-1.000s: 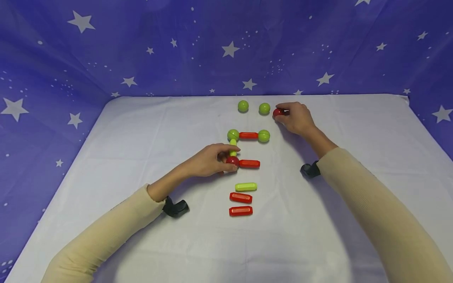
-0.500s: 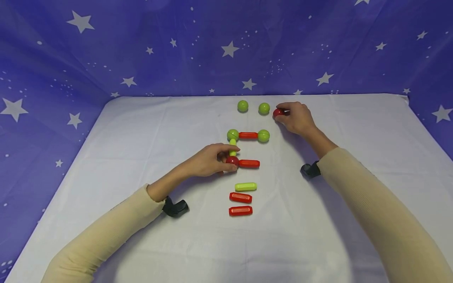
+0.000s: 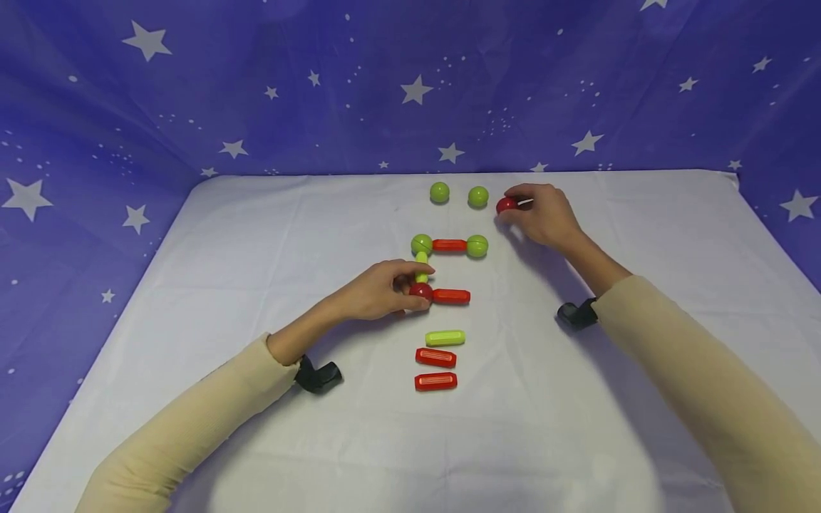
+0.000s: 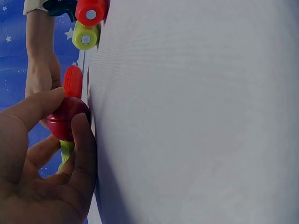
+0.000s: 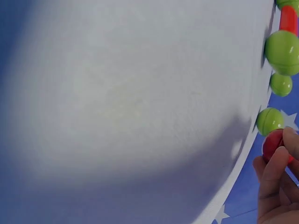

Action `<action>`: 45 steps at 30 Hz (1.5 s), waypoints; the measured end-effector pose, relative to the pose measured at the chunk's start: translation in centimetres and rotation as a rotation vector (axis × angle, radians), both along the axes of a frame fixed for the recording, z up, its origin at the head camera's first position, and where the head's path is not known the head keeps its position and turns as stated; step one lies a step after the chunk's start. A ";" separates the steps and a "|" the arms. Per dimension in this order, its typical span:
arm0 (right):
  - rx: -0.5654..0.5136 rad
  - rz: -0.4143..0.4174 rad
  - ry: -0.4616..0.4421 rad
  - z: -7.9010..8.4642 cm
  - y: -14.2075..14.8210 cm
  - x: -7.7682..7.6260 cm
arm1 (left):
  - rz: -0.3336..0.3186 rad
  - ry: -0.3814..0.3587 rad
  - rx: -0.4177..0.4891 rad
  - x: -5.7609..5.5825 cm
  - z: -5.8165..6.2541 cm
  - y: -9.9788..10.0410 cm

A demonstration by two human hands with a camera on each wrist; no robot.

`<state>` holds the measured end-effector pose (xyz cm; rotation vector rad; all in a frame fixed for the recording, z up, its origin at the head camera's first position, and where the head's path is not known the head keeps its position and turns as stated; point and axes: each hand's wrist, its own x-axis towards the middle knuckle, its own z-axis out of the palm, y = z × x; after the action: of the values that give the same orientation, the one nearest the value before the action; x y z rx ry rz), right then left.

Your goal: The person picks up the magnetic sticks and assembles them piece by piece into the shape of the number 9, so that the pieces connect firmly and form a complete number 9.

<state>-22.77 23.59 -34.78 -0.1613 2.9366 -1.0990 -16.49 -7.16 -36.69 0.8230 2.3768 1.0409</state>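
My left hand (image 3: 378, 291) grips a dark red ball (image 3: 420, 293) between thumb and fingers. A red rod (image 3: 452, 296) sticks out of that ball to the right, and a yellow-green rod (image 3: 421, 261) runs from it towards a green ball (image 3: 421, 244). Another red rod (image 3: 450, 245) joins this green ball to a second green ball (image 3: 477, 246). At the back right my right hand (image 3: 544, 214) pinches a loose red ball (image 3: 506, 205), partly hidden by the fingers. In the right wrist view, the fingertips curl round the same red ball (image 5: 273, 145).
Two loose green balls (image 3: 439, 192) stand at the back, left of the right hand. Nearer the front lie a yellow-green rod (image 3: 445, 338) and two red rods (image 3: 436, 382) on the white cloth (image 3: 256, 235). A blue star-patterned curtain (image 3: 359, 128) rises behind the table.
My right hand has shifted slightly to the right with the red ball, and its forearm has swung right. My left hand and the joined pieces stay in place.
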 end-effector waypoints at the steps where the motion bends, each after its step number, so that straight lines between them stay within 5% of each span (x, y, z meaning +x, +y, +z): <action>1: -0.015 0.000 -0.003 0.1 0.0 0.2 | 0.000 0.001 -0.001 0.0 0.0 0.0; 23: -0.110 0.088 0.066 0.4 -1.1 4.7 | 0.011 -0.008 0.001 0.0 0.0 0.0; 45: -0.054 0.294 -0.029 -0.2 -2.4 9.5 | -0.002 -0.033 0.024 0.0 0.0 -0.1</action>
<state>-13.23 21.14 -35.02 -0.5513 2.7413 -1.1224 -16.53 -7.26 -36.74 0.8101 2.3400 1.0754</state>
